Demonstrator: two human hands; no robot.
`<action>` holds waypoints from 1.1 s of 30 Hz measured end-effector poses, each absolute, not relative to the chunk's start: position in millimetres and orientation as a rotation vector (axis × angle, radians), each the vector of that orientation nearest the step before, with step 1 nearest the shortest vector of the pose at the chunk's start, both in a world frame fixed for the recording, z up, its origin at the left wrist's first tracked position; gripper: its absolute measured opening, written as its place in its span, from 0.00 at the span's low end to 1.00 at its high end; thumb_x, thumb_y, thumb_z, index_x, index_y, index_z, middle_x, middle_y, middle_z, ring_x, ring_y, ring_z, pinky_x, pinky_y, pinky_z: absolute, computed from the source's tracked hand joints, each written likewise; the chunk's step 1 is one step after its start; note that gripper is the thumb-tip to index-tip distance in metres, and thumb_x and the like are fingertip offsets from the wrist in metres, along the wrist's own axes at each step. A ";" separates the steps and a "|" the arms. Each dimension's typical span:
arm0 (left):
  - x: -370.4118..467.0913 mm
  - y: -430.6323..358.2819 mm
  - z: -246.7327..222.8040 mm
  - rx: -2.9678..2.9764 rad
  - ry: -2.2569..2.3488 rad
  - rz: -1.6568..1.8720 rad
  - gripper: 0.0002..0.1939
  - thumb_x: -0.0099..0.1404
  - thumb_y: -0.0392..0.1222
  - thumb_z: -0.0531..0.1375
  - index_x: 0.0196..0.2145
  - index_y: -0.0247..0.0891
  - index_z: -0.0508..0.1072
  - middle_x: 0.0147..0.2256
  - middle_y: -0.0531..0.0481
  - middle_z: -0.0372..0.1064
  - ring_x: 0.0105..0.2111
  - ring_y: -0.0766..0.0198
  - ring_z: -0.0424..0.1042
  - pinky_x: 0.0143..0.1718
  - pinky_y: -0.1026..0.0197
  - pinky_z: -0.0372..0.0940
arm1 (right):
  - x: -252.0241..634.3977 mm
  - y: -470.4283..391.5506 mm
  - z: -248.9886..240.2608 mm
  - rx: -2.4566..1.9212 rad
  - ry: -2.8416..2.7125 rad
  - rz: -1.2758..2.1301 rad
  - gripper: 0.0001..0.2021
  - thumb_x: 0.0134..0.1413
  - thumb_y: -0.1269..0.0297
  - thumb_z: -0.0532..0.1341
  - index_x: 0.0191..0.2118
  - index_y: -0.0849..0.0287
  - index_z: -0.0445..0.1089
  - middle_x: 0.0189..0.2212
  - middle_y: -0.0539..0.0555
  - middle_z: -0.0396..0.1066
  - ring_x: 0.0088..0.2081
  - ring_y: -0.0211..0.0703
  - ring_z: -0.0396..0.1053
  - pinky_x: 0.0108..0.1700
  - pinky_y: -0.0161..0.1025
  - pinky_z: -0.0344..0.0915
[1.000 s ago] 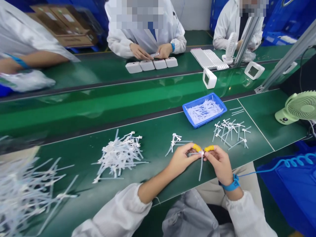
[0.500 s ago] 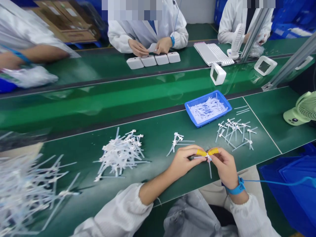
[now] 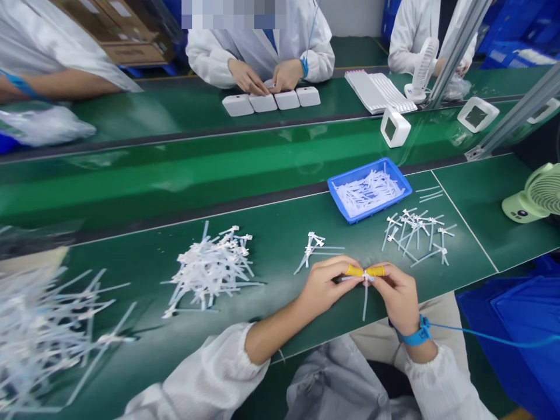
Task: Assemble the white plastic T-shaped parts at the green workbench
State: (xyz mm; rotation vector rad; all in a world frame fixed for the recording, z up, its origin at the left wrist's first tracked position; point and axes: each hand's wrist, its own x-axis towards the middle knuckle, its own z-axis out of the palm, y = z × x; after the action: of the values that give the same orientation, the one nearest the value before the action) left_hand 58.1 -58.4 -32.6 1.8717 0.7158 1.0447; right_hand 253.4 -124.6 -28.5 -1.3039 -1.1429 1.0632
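Observation:
Both hands meet over the near edge of the green table, each with a yellow cover on a fingertip. My left hand (image 3: 329, 284) pinches one side of a small white part with thin strips (image 3: 364, 296). From the other side my right hand (image 3: 397, 290) grips the same part, and one strip hangs down between them. Just beyond the left hand lies a small group of similar parts (image 3: 311, 244). More of them are scattered (image 3: 415, 224) beyond the right hand. A blue tray (image 3: 370, 214) holds many loose pale strips.
Large piles of strip parts lie at centre left (image 3: 212, 265) and far left (image 3: 39, 344). A green fan (image 3: 531, 192) stands at right. White square devices (image 3: 395, 128) sit on the middle belt (image 3: 175, 169). Across it, a person's hands (image 3: 249, 77) touch white boxes (image 3: 262, 102).
The held part has shifted slightly left, its hanging strip now more upright, with both hands still on it. On the belt, the white devices have moved right. The person opposite has lowered their hands to the boxes.

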 end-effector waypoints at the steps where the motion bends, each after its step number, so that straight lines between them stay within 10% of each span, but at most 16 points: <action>1: 58.3 -58.5 -33.0 1.863 0.729 1.033 0.07 0.75 0.42 0.67 0.39 0.40 0.85 0.40 0.45 0.83 0.39 0.61 0.82 0.44 0.61 0.75 | 253.0 -124.2 -27.8 -1.312 -1.142 1.066 0.07 0.64 0.66 0.69 0.33 0.53 0.82 0.35 0.52 0.81 0.39 0.46 0.77 0.46 0.41 0.72; 27: 58.7 -60.3 -28.7 1.939 0.850 0.849 0.09 0.78 0.43 0.60 0.46 0.39 0.80 0.38 0.46 0.78 0.38 0.59 0.77 0.42 0.60 0.72 | 238.2 -125.1 -45.9 -1.284 -1.036 1.149 0.12 0.69 0.54 0.67 0.50 0.55 0.76 0.43 0.57 0.83 0.45 0.51 0.83 0.50 0.45 0.78; 33: 57.5 -61.6 -31.6 1.936 0.840 0.833 0.11 0.79 0.42 0.59 0.53 0.40 0.79 0.43 0.44 0.79 0.40 0.59 0.79 0.44 0.59 0.74 | 272.0 -107.6 -32.0 -1.488 -1.014 0.725 0.21 0.67 0.53 0.67 0.60 0.55 0.72 0.50 0.62 0.81 0.53 0.58 0.78 0.57 0.55 0.73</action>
State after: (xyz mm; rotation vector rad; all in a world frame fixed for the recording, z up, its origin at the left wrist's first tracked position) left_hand 57.5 -61.6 -31.6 1.9358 0.8396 0.8333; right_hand 272.0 -107.6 -32.0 -1.4884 -1.0143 0.7248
